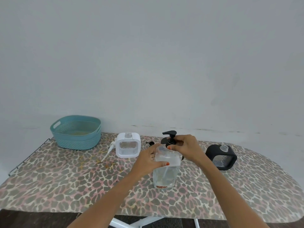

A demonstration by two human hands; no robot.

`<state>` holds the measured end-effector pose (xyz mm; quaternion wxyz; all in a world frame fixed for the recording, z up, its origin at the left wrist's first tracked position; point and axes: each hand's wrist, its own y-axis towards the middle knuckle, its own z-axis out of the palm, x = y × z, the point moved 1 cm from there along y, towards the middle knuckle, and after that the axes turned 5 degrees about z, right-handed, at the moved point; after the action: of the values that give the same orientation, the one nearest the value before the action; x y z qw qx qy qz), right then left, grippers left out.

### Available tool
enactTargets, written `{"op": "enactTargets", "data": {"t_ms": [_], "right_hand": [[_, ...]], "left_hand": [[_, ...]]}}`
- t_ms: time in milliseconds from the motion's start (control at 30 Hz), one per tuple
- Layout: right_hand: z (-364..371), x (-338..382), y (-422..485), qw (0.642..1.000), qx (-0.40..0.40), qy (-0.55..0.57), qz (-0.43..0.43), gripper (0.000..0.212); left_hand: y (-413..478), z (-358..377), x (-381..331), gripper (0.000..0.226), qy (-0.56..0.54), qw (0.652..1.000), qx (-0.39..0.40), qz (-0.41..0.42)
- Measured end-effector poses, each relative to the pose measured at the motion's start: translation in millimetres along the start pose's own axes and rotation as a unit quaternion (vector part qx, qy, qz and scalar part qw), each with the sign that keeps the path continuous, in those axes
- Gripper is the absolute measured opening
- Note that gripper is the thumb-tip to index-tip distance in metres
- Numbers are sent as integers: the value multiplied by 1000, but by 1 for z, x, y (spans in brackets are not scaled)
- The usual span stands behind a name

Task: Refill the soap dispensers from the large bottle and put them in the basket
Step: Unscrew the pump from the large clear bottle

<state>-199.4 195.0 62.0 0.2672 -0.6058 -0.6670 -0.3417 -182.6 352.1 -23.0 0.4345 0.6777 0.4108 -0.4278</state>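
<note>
A large clear bottle point(166, 175) stands upright at the middle of the ironing board. My left hand point(148, 159) grips its shoulder. My right hand point(185, 148) is closed on the black pump point(171, 137) at the bottle's neck. A white dispenser point(128, 147) stands open-topped behind it to the left, its white pump point(109, 149) lying beside it. A black dispenser point(222, 157) sits open-topped at the right. Another small black pump point(150, 143) lies behind my left hand. The teal basket point(75, 132) is at the far left, with nothing in it.
The board has a leopard-print cover point(65, 186) and stands against a pale wall. A metal rack point(24, 160) juts from its left end. The board's white legs point(131, 223) show below the near edge.
</note>
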Motion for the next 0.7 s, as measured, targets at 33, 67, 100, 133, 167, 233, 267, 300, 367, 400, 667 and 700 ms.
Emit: {"op": "enactTargets", "data": {"t_ms": [33,67,100,133,167,233,267,300,367,400,667,700], "right_hand": [[-2,-1,1,999,25,27,11,29],[-3,-2,1,997,41,54,22,29],[-2,-3,1,995,47,76,32,29],[0,-4,1,995,40,87,37,31],[4,-6,2,996,16,81,37,37],[11,-9,3,996,-52,54,37,51],[13,-9,2,995,-78,52,37,53],[15,-9,2,994,-89,55,34,53],[17,-11,2,994,-86,69,26,50],[16,-11,2,992,-81,89,28,51],[8,-11,1,990,29,133,36,43],[11,-10,1,995,0,92,32,41]], "left_hand": [[0,1,0,68,-3,1000,-1,0],[0,1,-1,64,-4,1000,-2,3],[0,2,-1,62,-3,1000,-1,5],[-1,2,-2,61,-4,1000,-1,6],[-1,2,-1,63,-6,1000,-1,5],[-1,2,1,73,-12,1000,1,1],[-2,2,1,77,-14,1000,3,0],[-2,2,1,77,-16,1000,4,0],[-2,2,1,74,-18,1000,4,0],[-2,1,2,72,-19,1000,3,-1],[-3,1,-1,63,-6,1000,3,-2],[-3,1,-1,62,-3,1000,3,0]]}}
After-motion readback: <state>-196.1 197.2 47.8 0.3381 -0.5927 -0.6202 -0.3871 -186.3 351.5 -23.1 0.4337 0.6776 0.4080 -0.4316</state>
